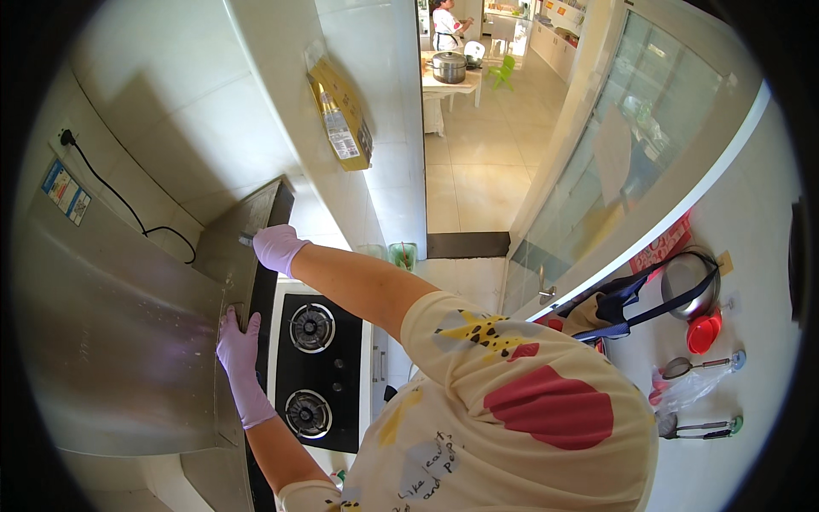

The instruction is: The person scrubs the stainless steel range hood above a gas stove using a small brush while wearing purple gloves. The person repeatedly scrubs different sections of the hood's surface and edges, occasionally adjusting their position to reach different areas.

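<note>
A purple glove covers my right hand (276, 248), whose fingers are closed around a small grey scrubber (246, 239) at the top face of a metal range hood (153, 345). Only the scrubber's end shows past my fingers, so its exact kind is unclear. My left hand (237, 342), gloved alike, rests with fingers spread on the hood's ledge near its front edge. Whitish marks and specks dot the metal around it. Below and to the right of the hood lies a black two-burner gas hob (320, 371).
A black power cord (115, 192) runs from a wall socket to behind the hood. A yellow package (340, 118) hangs on the wall. At right are a glass door (601, 147) and hanging utensils. Another person (448, 25) stands in the far room.
</note>
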A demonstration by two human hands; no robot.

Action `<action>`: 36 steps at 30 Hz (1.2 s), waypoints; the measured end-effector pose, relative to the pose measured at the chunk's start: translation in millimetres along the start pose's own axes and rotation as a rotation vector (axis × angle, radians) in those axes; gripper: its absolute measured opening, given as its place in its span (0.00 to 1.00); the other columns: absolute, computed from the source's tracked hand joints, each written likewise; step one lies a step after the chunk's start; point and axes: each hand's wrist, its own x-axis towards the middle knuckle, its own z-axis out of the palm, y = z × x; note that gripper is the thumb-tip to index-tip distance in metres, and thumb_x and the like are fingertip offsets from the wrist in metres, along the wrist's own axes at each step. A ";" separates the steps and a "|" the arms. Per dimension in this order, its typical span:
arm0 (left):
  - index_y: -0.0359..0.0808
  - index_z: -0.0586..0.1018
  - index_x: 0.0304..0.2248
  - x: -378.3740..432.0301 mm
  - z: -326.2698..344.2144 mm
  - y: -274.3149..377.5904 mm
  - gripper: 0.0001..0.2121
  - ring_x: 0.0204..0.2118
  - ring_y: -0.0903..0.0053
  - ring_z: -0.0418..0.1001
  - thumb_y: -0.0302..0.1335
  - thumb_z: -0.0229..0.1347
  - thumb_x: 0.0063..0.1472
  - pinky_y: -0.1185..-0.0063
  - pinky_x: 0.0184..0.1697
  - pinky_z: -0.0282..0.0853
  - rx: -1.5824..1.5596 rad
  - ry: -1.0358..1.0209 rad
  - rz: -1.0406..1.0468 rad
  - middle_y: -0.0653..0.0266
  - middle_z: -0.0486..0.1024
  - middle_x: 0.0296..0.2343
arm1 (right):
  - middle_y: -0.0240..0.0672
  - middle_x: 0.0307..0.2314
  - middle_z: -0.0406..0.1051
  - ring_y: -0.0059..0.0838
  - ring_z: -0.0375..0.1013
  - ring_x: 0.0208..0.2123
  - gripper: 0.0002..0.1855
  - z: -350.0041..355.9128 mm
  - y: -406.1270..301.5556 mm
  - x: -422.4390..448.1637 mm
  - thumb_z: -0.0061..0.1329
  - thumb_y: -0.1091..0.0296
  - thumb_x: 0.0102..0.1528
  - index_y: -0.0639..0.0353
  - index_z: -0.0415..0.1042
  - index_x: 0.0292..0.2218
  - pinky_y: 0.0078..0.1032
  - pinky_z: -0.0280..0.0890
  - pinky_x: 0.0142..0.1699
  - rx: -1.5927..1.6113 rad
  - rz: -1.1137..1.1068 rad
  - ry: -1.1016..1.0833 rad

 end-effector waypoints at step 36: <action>0.34 0.63 0.54 -6.3 -10.8 7.9 0.35 0.57 0.63 0.58 0.54 0.47 0.56 0.71 0.57 0.56 -0.029 0.014 -0.039 0.50 0.61 0.53 | 0.41 0.26 0.76 0.41 0.76 0.30 0.10 -2.6 39.2 35.6 0.44 0.69 0.48 0.56 0.78 0.28 0.35 0.69 0.31 -0.017 0.025 0.070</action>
